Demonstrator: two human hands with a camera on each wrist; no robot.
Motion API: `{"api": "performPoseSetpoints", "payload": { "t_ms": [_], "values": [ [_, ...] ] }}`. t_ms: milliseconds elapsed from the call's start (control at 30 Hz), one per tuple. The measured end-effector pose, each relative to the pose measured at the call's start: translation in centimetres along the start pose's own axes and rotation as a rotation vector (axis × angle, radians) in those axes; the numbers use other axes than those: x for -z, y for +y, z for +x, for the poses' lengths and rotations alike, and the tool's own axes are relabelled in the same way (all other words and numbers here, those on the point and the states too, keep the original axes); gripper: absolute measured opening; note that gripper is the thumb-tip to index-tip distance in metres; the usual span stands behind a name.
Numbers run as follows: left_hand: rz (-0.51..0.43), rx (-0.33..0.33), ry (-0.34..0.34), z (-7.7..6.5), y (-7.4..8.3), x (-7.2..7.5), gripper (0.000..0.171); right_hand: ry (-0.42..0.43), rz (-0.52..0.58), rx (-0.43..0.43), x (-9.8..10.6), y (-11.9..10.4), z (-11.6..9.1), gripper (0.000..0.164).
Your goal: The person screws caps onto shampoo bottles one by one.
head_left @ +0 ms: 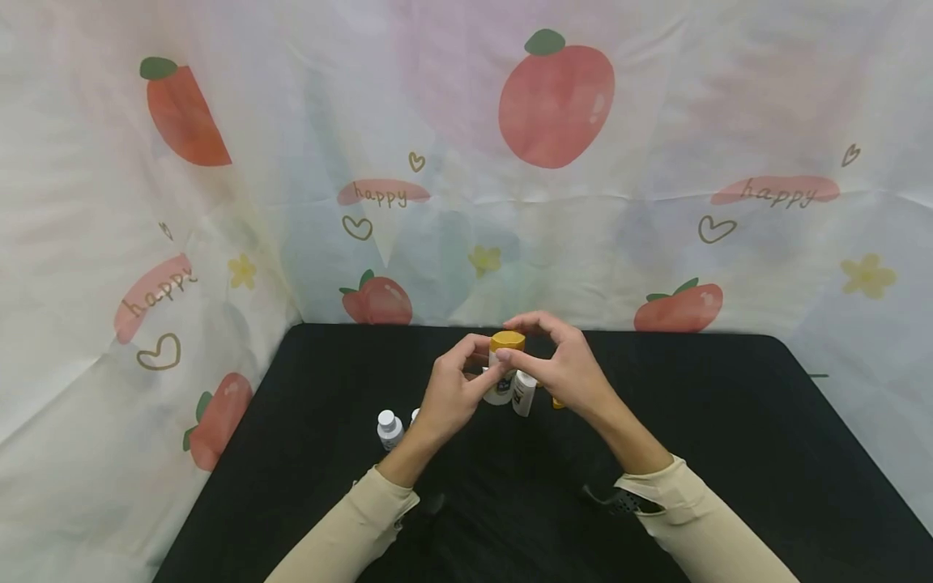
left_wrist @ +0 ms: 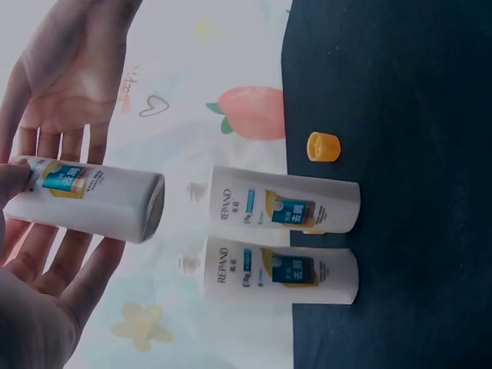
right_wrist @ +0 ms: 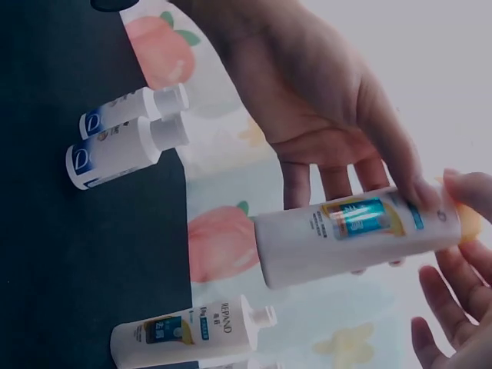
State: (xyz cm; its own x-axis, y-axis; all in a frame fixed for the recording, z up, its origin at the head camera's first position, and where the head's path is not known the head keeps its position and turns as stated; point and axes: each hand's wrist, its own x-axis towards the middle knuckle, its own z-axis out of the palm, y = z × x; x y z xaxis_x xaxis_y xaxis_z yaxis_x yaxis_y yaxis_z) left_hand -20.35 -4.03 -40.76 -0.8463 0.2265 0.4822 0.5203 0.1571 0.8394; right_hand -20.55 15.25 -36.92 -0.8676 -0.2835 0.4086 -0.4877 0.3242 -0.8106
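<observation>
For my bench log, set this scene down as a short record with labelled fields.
Raised bottle: white, yellow cap in place
Left grip: holds the bottle's body
Right grip: thumb and fingers at the cap
Uncapped bottles: two, standing side by side
Loose yellow cap: on the black table
White-capped bottles: two, standing close together

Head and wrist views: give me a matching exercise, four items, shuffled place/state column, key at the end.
Things
1. White plastic bottle with a yellow cap
2. Two white plastic bottles lettered REPAND
3. Two white bottles with dark-blue patches at the base
4. Round yellow cap lying by itself

Place or state
A. Standing on the person's left, capped in white
B. On the black table, right of the uncapped pair
C. Held in the left hand and right hand
D. Standing side by side, necks uncapped

Pairs: 1-C, 2-D, 3-A, 4-B
</observation>
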Motion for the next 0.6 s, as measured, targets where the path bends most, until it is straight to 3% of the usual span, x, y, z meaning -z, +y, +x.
{"api": "performPoseSetpoints", "payload": {
  "t_ms": [400, 600],
  "values": [
    [-0.048, 0.073, -0.050, 0.02, 0.19, 0.96, 0.032, -0.031, 0.042, 0.017, 0.34, 0.11, 0.03, 0.026],
    [-0.039, 0.055, -0.023, 0.06, 0.25, 0.92, 0.025, 0.008, 0.041, 0.035, 0.08, 0.10, 0.00, 0.024]
  ]
}}
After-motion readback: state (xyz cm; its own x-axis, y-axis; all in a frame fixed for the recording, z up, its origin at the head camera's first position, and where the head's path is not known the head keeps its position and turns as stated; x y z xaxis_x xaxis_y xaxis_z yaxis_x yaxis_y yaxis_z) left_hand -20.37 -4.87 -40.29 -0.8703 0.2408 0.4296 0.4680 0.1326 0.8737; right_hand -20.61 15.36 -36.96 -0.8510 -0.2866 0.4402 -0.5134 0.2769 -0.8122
